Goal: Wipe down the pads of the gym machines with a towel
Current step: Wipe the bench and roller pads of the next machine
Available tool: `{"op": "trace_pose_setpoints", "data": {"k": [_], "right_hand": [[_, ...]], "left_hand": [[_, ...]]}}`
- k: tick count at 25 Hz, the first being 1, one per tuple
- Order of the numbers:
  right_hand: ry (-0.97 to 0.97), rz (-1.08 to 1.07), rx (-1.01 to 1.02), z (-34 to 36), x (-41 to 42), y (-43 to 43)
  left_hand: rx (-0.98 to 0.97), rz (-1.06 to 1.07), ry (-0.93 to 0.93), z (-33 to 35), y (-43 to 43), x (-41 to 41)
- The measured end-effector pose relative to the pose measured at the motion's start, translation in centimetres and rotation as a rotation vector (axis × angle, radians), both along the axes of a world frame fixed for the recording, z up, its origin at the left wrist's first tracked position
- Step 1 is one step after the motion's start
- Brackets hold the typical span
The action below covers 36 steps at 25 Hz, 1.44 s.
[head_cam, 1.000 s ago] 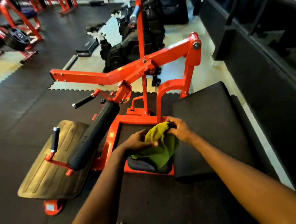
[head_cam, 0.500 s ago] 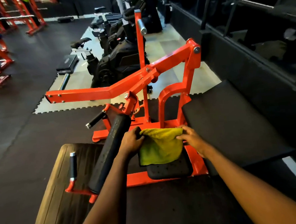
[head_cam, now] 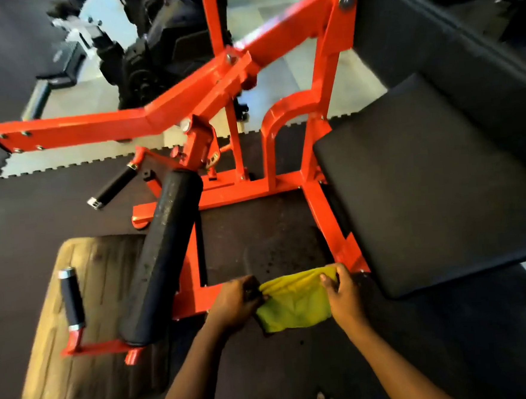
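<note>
Left hand (head_cam: 236, 301): fingers (head_cam: 251, 289) are curled, and the towel's left edge is pinched.
Right hand (head_cam: 344, 296): fingers (head_cam: 329, 280) are curled over the towel's right top corner, which is gripped.
Towel (head_cam: 294, 307): it is held spread between both hands, probably so that a broad face is dragged, and it lies at the near edge of the seat pad (head_cam: 278, 254).
Surroundings: the roller pad (head_cam: 163, 262) is to the left, and the orange frame (head_cam: 319, 201) borders the seat.

two hands were in view, a left hand (head_cam: 234, 304) and a right hand (head_cam: 344, 293), with one towel (head_cam: 294, 306). there was one orange machine (head_cam: 187, 108), one roller pad (head_cam: 163, 262), one flat pad (head_cam: 425, 181), one foot plate (head_cam: 105, 272), and two handles: a far handle (head_cam: 113, 188) and a near handle (head_cam: 72, 296).
</note>
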State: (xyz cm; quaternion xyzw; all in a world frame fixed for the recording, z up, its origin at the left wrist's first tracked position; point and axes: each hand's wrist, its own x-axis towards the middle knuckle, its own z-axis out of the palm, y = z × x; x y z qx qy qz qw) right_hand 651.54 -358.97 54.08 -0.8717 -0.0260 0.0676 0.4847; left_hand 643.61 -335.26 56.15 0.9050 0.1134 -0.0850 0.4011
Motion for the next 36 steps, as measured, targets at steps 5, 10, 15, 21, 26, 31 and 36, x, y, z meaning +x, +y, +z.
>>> {"op": "trace_pose_setpoints", "data": {"k": [5, 10, 15, 21, 26, 31, 36], "right_hand": [[-0.029, 0.138, 0.069, -12.7, 1.7, 0.2], [0.034, 0.641, -0.257, -21.0, 8.4, -2.4], [-0.167, 0.6, -0.621, -25.2, 17.9, 1.0], [-0.283, -0.07, -0.574, -37.4, 12.3, 3.6], [-0.148, -0.103, -0.7, -37.8, 11.2, 4.2], [-0.074, -0.136, -0.706, -36.5, 15.1, 4.7], [-0.171, -0.176, -0.711, -38.2, 13.7, 2.9]], "left_hand": [[-0.069, 0.061, 0.042, -14.6, 0.1, 1.7], [0.024, 0.256, -0.076, -27.3, 3.0, 5.0], [-0.014, 0.518, -0.105, -35.9, 3.6, 9.1], [-0.007, 0.728, -0.245, -41.0, 0.2, 11.6], [-0.088, 0.766, -0.173, -39.1, 1.2, 12.0], [-0.01, 0.758, -0.2, -39.9, 1.0, 12.9], [0.01, 0.755, -0.196, -40.0, 1.0, 12.7]]}}
